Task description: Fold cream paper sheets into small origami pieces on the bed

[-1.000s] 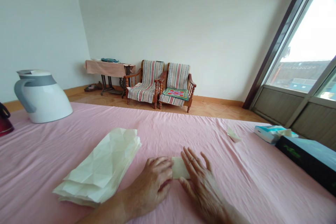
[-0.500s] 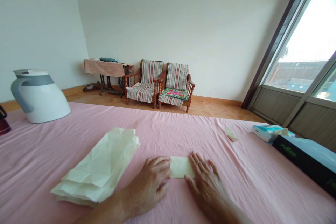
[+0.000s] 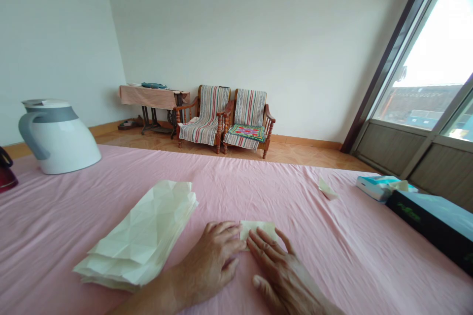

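Note:
A small folded piece of pale yellow-green paper (image 3: 256,225) lies flat on the pink tablecloth (image 3: 236,182). My left hand (image 3: 212,261) rests beside it, fingertips touching its left edge and fingers slightly bent, thumb apart. Across the paper's lower right part lies my right hand (image 3: 277,261), fingers stretched out and pressing flat, thumb spread on the cloth; it hides some of the paper. To the left of my left arm is a stack of creased pale sheets (image 3: 144,231) with fold lines running over the top one.
A white and grey jug (image 3: 61,140) stands at the left beside a dark red vessel (image 3: 6,172). On the right are a tissue pack (image 3: 373,188), a black box (image 3: 424,221) and a small folded paper scrap (image 3: 327,189). Two wooden chairs (image 3: 225,118) stand beyond the table.
My right hand has slid left and down over the paper, uncovering its upper right corner and covering its lower middle. My left hand has stayed almost in place.

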A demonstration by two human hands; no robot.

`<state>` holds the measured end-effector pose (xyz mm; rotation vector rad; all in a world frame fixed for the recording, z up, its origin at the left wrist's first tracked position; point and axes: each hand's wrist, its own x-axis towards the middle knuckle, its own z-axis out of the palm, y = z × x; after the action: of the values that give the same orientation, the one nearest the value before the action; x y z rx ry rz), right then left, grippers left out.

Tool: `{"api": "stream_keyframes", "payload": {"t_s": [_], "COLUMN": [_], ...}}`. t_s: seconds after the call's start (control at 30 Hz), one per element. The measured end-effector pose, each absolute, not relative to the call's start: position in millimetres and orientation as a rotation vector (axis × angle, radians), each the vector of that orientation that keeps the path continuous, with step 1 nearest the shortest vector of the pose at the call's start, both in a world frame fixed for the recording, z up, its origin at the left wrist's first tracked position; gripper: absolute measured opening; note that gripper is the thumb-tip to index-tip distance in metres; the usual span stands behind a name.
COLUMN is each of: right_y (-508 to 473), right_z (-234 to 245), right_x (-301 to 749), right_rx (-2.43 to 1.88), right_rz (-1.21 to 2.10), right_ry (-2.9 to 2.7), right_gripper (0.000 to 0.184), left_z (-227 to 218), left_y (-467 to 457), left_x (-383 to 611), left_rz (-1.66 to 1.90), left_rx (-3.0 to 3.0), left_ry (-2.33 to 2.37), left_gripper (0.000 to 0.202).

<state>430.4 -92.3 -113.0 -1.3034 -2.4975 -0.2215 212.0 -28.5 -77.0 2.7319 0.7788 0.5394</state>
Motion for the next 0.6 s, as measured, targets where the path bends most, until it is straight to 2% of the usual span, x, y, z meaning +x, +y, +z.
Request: {"api": "stream_keyframes", "payload": {"t_s": [0.13,0.37,0.6], "right_y": [-95.3,-104.1,-104.4], "right_z": [-105.5,-112.4,-119.7], "right_x": [432.4,436.8,436.6], "right_rx": [-1.292,-1.417,-1.484], "right_rz": [-0.313,-0.77,-0.908], "right_ry": [-2.522,-2.343,-2.094], "right_gripper": [0.055,0.045,0.052], "left_z": [-75.5,-81.5,-81.7], "left_y": [-28.0,-27.9,-30.8], "left_x": [211.7,212.0,213.4], "left_rz": [0.53,0.633,0.757], "left_rx": [2.746,2.749,2.487], "left_ry": [0.764,0.693,0.888], "left_gripper": [0.031,0.023,0.026]}}
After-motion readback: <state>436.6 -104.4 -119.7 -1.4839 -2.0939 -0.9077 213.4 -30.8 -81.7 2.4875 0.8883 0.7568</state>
